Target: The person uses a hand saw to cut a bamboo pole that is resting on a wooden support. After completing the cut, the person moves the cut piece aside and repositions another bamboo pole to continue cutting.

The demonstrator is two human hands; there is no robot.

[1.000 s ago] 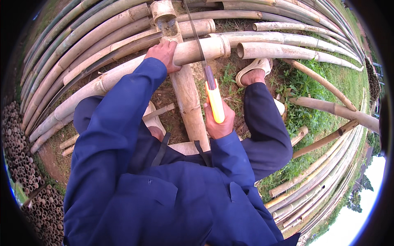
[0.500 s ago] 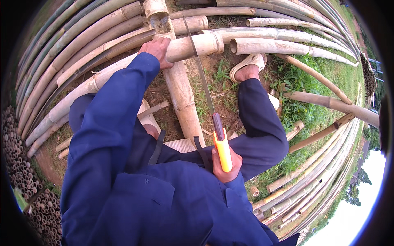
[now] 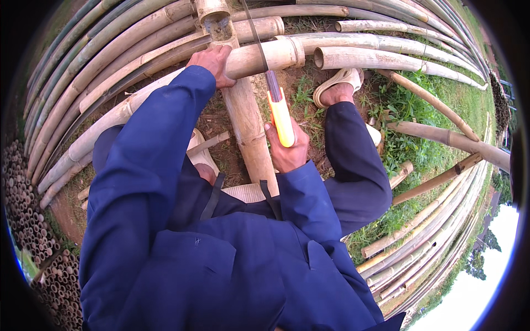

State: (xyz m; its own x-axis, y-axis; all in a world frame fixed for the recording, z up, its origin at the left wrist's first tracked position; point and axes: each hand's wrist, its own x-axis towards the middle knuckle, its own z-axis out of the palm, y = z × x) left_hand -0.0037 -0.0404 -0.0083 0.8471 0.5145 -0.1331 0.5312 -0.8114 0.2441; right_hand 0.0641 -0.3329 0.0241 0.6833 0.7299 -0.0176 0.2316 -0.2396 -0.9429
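Note:
A thick pale bamboo pole (image 3: 243, 62) runs across in front of me, resting on a bamboo support (image 3: 247, 129) that has a notched far end. My left hand (image 3: 212, 64) is closed over the pole, just left of the cut. In my right hand (image 3: 290, 148) is the yellow handle of a handsaw (image 3: 283, 122). Its thin blade crosses the pole a little left of the node ring near the right end, with the tip out past the upper edge of the view. How deep the blade sits cannot be made out.
Long bamboo poles (image 3: 105, 55) lie side by side at the far left and far side. More poles (image 3: 419, 234) lie at right, near a propped bamboo frame (image 3: 450, 138). Stacked cut bamboo (image 3: 27, 215) stands at left. My sandalled foot (image 3: 338, 92) is right of the saw.
My right hand has pushed the saw away from my body, so the handle is now close to the pole. The left hand stays on the pole.

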